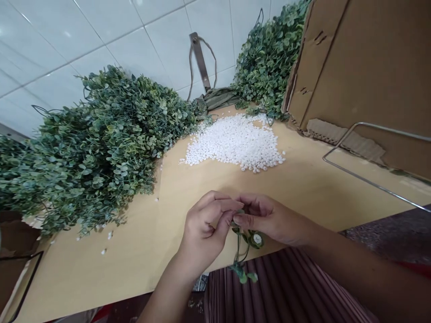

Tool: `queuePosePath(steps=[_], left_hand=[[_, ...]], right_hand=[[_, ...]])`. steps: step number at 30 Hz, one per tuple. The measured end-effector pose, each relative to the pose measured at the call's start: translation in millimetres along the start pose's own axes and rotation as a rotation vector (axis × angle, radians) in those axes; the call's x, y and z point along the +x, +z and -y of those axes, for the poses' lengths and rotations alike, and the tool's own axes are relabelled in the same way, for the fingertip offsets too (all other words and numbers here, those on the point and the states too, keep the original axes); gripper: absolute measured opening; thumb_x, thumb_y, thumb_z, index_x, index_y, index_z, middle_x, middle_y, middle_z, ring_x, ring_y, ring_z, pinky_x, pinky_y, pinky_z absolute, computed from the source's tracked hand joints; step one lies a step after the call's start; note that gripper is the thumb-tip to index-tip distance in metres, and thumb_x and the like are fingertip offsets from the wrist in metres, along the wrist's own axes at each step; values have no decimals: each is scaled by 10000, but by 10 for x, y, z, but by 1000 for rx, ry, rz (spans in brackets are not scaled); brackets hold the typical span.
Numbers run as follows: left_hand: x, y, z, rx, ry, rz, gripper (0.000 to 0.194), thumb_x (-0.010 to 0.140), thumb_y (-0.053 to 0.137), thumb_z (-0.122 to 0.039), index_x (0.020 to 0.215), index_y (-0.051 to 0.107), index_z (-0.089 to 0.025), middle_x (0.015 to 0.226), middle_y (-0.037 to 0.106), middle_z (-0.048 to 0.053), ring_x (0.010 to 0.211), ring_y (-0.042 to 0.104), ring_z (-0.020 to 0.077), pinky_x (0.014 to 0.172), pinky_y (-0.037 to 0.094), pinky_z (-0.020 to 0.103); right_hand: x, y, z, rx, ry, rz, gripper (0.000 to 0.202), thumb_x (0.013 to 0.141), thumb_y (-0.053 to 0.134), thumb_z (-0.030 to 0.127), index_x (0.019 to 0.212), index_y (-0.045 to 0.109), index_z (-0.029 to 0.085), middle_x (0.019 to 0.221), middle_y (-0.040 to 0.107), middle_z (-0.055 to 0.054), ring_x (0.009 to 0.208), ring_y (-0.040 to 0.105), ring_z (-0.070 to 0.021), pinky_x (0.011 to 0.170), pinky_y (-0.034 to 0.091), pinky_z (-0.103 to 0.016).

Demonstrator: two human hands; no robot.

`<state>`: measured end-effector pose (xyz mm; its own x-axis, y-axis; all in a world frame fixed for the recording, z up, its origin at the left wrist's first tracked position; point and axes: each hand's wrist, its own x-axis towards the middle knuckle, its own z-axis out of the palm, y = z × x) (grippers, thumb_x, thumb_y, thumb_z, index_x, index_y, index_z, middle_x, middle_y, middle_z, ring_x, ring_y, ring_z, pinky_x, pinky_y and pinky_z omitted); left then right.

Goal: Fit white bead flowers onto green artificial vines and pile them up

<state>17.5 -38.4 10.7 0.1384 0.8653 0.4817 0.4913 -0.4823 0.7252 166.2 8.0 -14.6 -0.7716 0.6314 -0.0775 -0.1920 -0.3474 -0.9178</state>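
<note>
Out at nine to ten o'clock, one big bank of green foliage point(111, 130) sprawls across the tan tabletop point(175, 215), and below it, at eight o'clock, a few loose white pieces point(103, 251) dot the surface (too small for a sure count). Up at twelve, one metal strip point(199, 58) leans by the white tiled wall, a cord looped around it. Down to six o'clock, and here's the left hand point(207, 224): fingers curled, thumb and forefinger meeting in a pinch at the top of the green sprig point(240, 244). Just past twelve, one broad heap of white pieces point(235, 141), far too many to count! Below, at five to six, that one sprig hangs from the fingertips, one white floret point(257, 238) showing among its dark leaves. Right beside it, at five, the right hand point(269, 217), half closed, thumb and forefinger nipping the same sprig, fingertips close against the left's. At one o'clock, a second foliage bank point(269, 63); at two, one cardboard sheet point(367, 80), dark slits in two spots; at three, one bent metal wire point(367, 180).
</note>
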Motion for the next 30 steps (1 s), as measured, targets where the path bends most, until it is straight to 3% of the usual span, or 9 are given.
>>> queuePosePath(steps=[5,10,14,18,22,24,28,30], left_hand=[[-5,39,19,-53,-102,-42,142,765,574,-73,791,654,-188,756,600,22,700,582,117,612,481,222],[-14,-30,91,-51,-241,-9,106,768,593,-129,844,653,-172,818,605,46,758,581,132,677,485,241],[-60,-92,220,90,-334,93,134,773,588,-158,889,653,-177,864,614,53,759,582,137,678,482,254],[-71,-72,288,287,-302,231,201,754,560,-93,898,661,-192,859,630,50,782,601,162,691,484,281],[-25,-35,302,405,-311,212,196,752,525,-73,778,673,-198,792,639,38,723,601,163,671,477,291],[-8,-23,309,299,-352,165,172,755,532,-94,769,676,-188,783,647,40,721,599,157,680,477,289],[3,-9,290,-159,-548,37,190,756,598,-209,919,688,-170,878,687,62,767,607,148,725,492,285],[5,-6,267,-323,-643,-8,183,733,643,-257,883,705,-173,875,702,59,777,611,150,738,492,283]], right_hand=[[-36,-11,12,-7,2,-17,386,727,643,497,791,551,128,705,548,1,680,503,-100,686,402,-252],[-90,-37,15,-204,-13,-89,310,801,535,452,716,514,154,638,508,11,592,487,-103,562,408,-230],[-109,-57,54,-373,7,-187,232,790,508,363,669,487,166,591,473,26,509,436,-87,466,359,-199],[-93,-51,66,-495,14,-257,193,775,477,314,647,484,169,526,417,48,455,379,-79,429,295,-196],[-78,-33,33,-587,7,-300,164,767,467,285,657,501,169,516,360,62,440,317,-74,408,240,-196],[-71,-30,20,-606,-3,-307,155,763,469,275,656,503,168,521,356,62,443,316,-73,409,238,-194],[-44,-29,8,-613,-55,-313,137,749,477,240,634,500,169,532,382,56,470,353,-77,430,269,-191],[-26,-23,3,-599,-75,-311,132,746,476,223,627,500,170,536,392,54,481,363,-78,441,282,-191]])
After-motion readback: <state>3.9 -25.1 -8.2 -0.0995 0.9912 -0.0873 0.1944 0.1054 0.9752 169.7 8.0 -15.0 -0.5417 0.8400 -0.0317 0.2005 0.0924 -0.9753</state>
